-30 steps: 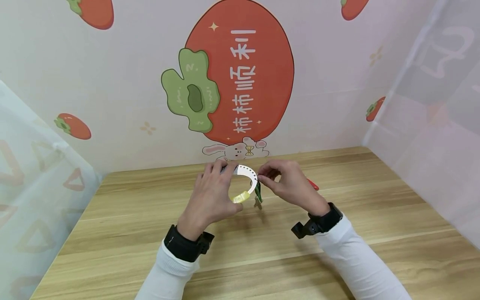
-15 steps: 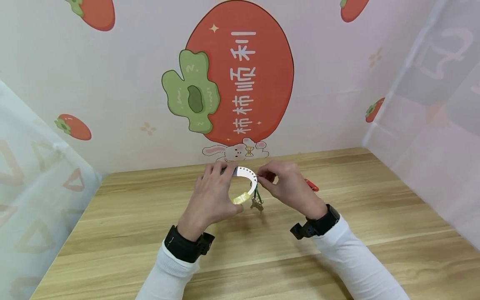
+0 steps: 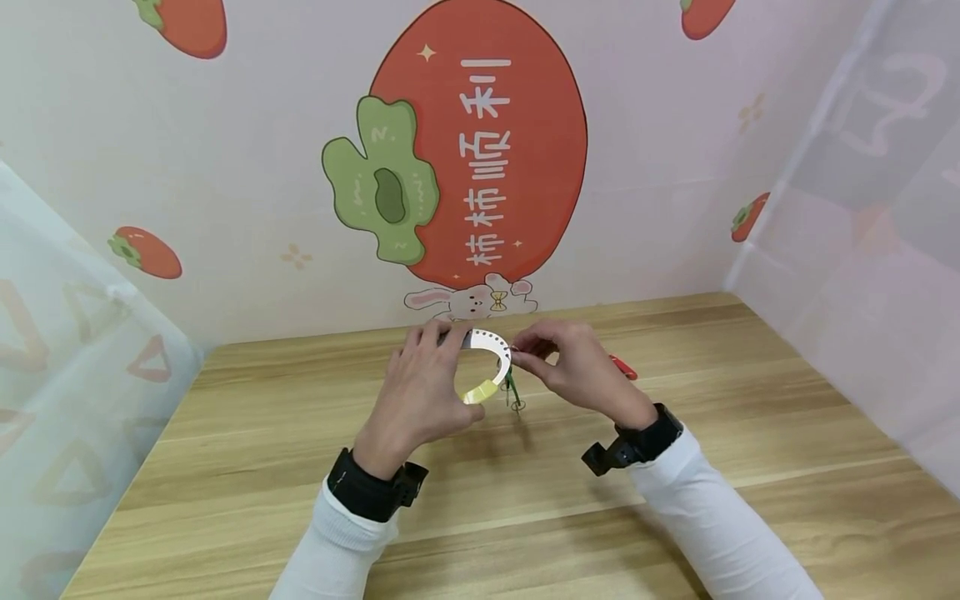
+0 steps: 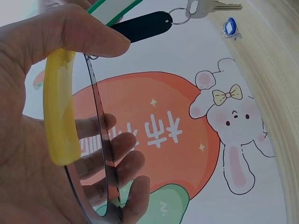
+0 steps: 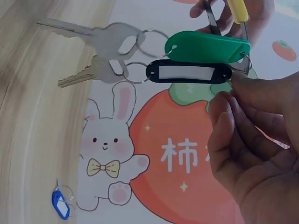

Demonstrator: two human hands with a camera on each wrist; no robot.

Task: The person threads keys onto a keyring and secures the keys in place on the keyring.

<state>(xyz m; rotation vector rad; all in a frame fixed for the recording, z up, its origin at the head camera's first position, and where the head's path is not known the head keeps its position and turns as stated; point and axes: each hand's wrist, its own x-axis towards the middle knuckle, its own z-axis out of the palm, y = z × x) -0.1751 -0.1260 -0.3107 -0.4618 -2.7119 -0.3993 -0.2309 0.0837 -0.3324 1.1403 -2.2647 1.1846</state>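
My left hand (image 3: 420, 387) holds a large flat metal key ring (image 3: 501, 350) with small holes along it and a yellow grip (image 4: 61, 109). In the left wrist view the thumb lies over the top of that grip. At the ring's right side, my right hand (image 3: 570, 367) pinches something small with thumb and forefinger, at the end of a black key tag (image 5: 187, 71). A green key tag (image 5: 208, 46) hangs beside it by a small ring. From each tag dangles a silver key (image 5: 110, 39). The fingertips partly hide what they pinch.
A red object (image 3: 624, 368) lies on the wooden table (image 3: 480, 517) behind my right hand. Both wrist views show a blue key tag (image 5: 60, 204) on the table, close to the wall. A printed wall sheet (image 3: 247, 167) stands along the back.
The hanging tags and keys have swung and turned under the large key ring. Both hands have stayed almost in place, with slight shifts of the right fingers.
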